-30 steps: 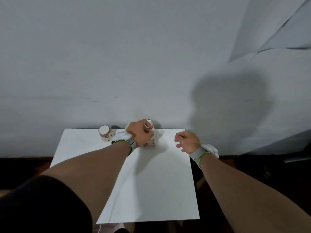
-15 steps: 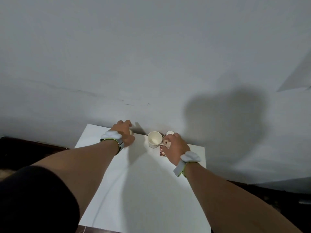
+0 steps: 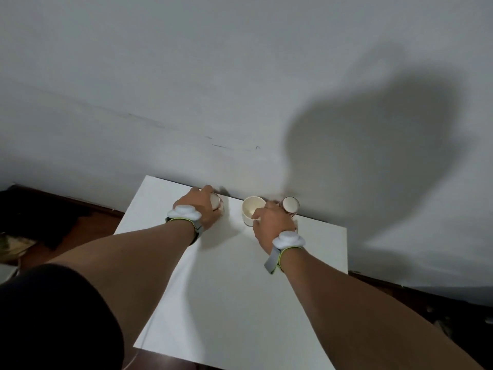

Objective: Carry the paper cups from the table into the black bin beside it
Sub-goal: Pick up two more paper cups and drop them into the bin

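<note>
- Paper cups, three in view, all along the far edge of the tabletop (image 3: 240, 289), close to the wall (image 3: 186, 89).
- Left cup (image 3: 217, 206): patterned side, pale top showing; mostly covered by the left hand (image 3: 198, 209), which is curled over and around it in a hold.
- Middle cup (image 3: 252, 213): plain cream, upright, mouth open toward the camera; appears empty. The thumb of the right hand touches its near rim.
- Right cup (image 3: 290, 205): patterned, tipped so that a pale round end faces the camera; which end cannot be told. It sits just beyond the right hand (image 3: 272, 222).
- Right hand: fingers closed in among the middle and right cups. It appears to grip at least one, but which one cannot be told, as the fingers are hidden behind the hand.
- Handling, as judged: the cups are very light, thin-walled and easily crushed, and an empty one tips at a nudge. Take hold around the side wall just under the rolled rim, where the paper is stiffest, with light pressure. A pinch over the rim also serves.
- Wrist bands: one on each wrist, grey strap with green edge and a white pad on top.
- Tabletop: white, rectangular, otherwise bare.
- Black bin: not clearly in view. Dark floor and dim shapes lie to the left and right of the tabletop.
</note>
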`<state>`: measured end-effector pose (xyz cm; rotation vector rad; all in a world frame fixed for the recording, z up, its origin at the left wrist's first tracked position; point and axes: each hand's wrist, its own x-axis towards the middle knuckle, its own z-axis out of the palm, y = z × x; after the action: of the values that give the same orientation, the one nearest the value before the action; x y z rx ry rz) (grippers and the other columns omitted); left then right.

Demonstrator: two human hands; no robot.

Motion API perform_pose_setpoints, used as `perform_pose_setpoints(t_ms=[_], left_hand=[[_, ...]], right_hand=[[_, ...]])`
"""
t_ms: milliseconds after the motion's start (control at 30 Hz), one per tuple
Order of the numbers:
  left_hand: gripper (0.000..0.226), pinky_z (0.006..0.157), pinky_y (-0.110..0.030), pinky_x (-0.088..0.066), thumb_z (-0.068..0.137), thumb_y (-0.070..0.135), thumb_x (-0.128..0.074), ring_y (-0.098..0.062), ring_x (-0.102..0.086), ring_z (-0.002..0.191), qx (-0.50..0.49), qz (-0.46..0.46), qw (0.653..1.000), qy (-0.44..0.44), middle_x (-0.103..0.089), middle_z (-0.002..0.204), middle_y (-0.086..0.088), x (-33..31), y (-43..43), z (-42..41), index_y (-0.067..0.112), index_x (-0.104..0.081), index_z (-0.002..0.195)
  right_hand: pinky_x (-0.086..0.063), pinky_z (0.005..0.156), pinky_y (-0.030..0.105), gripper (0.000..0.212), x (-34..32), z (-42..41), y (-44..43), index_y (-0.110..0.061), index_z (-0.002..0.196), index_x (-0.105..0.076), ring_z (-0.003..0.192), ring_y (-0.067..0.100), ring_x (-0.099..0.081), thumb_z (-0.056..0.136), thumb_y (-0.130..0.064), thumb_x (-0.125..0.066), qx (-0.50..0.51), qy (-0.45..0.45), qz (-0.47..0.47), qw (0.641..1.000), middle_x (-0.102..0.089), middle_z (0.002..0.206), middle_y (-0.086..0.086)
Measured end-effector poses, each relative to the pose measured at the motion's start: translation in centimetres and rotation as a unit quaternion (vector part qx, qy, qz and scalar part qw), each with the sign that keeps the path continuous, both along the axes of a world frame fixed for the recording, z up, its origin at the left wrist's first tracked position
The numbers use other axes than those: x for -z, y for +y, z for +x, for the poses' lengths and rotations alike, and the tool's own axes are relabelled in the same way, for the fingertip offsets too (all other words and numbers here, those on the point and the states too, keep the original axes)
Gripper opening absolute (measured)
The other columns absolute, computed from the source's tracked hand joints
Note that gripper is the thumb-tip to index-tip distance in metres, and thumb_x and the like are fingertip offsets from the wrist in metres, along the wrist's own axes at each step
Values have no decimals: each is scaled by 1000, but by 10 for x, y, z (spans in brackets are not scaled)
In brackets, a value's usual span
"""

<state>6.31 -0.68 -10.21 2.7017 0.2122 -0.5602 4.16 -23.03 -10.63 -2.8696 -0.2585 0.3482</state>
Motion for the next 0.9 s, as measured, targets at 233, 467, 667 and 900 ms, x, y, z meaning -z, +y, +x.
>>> perform_pose_setpoints(t_ms=[233,467,667,900], left_hand=[[66,73,-35,-47,80,69,-68,-28,-65,99,-21,-5,1000,-20,-59,112,2,-7,20,-33,31,-54,132],[64,79,-36,-50,85,70,-62,-28,-64,106,13,26,999,19,-56,124,-2,-9,39,-78,31,-50,134],[58,94,-39,-46,91,58,-61,-29,-56,119,54,85,994,29,-54,129,-4,-5,32,-98,27,-48,138],[61,105,-43,-34,84,45,-62,-30,-49,125,217,254,939,78,-50,132,-8,-8,0,-81,23,-43,138]], right_hand=[[-47,73,32,16,-2,-45,14,-23,99,-76,102,28,-60,91,-24,-62,-3,-39,11,999,-61,111,2],[-52,77,35,18,1,-93,20,-21,99,-76,104,29,-57,91,-23,-60,-10,-11,-16,1000,-59,110,4],[-49,81,37,24,-1,-107,20,-24,108,-70,107,26,-55,86,-29,-62,-24,27,-19,999,-58,114,0],[-49,76,39,48,0,-112,20,-24,109,-51,101,24,-52,68,-44,-66,47,-74,33,996,-49,110,-1]])
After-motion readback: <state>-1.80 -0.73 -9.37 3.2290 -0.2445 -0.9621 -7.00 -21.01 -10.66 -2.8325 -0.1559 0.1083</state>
